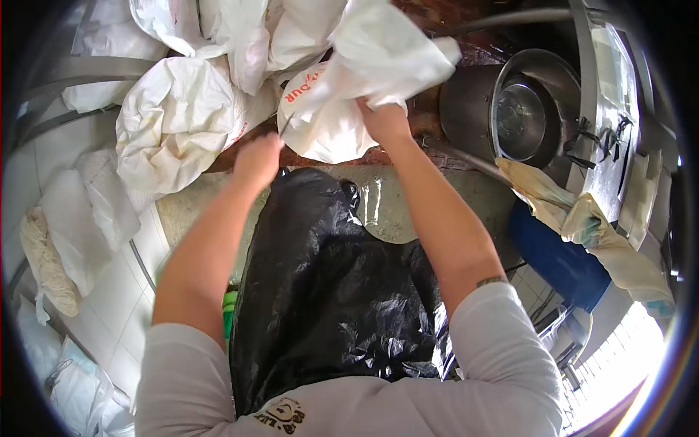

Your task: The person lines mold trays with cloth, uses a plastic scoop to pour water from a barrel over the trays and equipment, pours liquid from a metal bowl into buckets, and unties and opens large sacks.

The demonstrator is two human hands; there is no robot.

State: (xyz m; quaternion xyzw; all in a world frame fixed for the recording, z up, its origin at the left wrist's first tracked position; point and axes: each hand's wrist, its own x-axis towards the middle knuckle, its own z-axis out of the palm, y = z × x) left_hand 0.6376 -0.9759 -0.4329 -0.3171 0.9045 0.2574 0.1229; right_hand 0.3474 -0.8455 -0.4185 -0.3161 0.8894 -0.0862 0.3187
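Note:
A white sack with red lettering [320, 131] sits at the top middle, its loose upper part raised and smeared by motion. My right hand [384, 122] is closed on the side of this sack, the fingers partly hidden in its folds. To the left of it, my left hand [258, 162] is a closed, slightly blurred fist. A thin dark line shows near its fingertips, beside the sack; what the hand holds cannot be made out. Close by on the left stands another full, crumpled white sack [175, 120].
More white bags [302, 33] crowd the top left. A large metal pot [535, 109] lies on its side at right, near a hanging stained cloth [601, 233] and a blue container [557, 255]. Black plastic [328, 291] covers my front. Bags hang along the left tiled wall.

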